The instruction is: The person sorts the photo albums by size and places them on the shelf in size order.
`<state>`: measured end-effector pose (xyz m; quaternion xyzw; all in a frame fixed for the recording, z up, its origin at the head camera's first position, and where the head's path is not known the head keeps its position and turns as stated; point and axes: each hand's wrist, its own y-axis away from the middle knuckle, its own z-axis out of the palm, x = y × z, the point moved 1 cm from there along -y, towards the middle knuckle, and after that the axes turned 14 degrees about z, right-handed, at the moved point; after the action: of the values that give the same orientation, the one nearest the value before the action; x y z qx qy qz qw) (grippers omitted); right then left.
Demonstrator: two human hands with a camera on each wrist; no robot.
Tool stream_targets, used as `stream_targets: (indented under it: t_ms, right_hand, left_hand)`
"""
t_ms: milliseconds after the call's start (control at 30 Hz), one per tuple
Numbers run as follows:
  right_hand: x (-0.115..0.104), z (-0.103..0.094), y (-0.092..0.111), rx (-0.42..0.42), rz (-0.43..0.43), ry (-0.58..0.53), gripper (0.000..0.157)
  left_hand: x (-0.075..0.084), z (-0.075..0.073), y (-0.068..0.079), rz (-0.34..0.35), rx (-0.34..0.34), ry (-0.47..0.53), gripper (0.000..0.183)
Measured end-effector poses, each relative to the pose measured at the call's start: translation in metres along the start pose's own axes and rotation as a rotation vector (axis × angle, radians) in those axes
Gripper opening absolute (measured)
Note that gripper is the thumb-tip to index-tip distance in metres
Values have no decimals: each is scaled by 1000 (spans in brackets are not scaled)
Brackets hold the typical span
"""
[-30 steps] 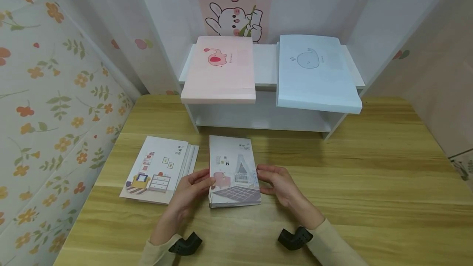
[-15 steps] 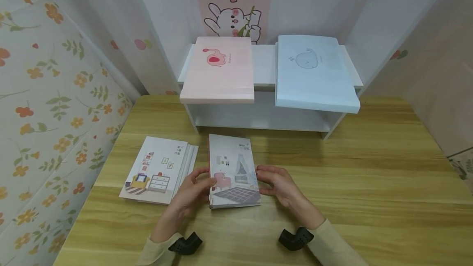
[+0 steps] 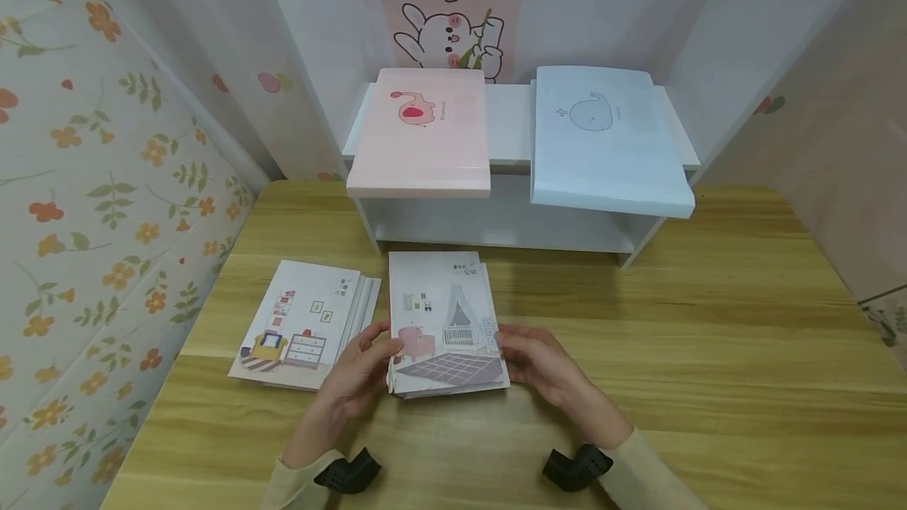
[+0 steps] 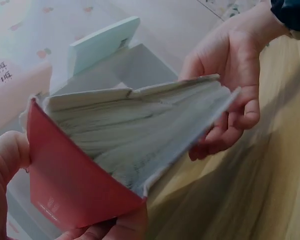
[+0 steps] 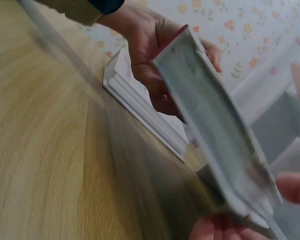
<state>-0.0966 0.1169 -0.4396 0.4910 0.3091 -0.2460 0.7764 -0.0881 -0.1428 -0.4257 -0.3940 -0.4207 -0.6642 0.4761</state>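
A book (image 3: 446, 321) with a pale illustrated cover of a room hangs tilted between my two hands in the head view. Its red spine (image 4: 80, 175) faces my left hand, and the loosely fanned page edges show in the left wrist view. My left hand (image 3: 357, 372) grips the spine side, thumb over the cover and fingers below. At the opposite edge, my right hand (image 3: 542, 364) holds the book; in the right wrist view that edge lies between thumb and fingers, partly blurred. To the left lies a small stack of white books (image 3: 298, 329) with a yellow armchair drawing.
Behind the book stands a white shelf unit (image 3: 506, 215) with tall side panels. A pink elephant-print book (image 3: 425, 152) and a light blue whale-print book (image 3: 602, 164) lie on its upper board, jutting over the front. Everything stands on a wooden table (image 3: 751, 337).
The book has lifted and shifted slightly left, its cover now sitting askew over the layers below. Both hands moved with it; the right hand has closed in on the right edge.
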Motion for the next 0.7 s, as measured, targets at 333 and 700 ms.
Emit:
stream_targets:
  t_ms: [333,700]
  right_hand:
    - [-1,7,10,-31,-40,32,53]
    - [-6,13,22,50,-83,37,51]
  left_hand:
    - [7,2,1,-2,-29,36,33]
    - [16,4,2,11,-60,105,41]
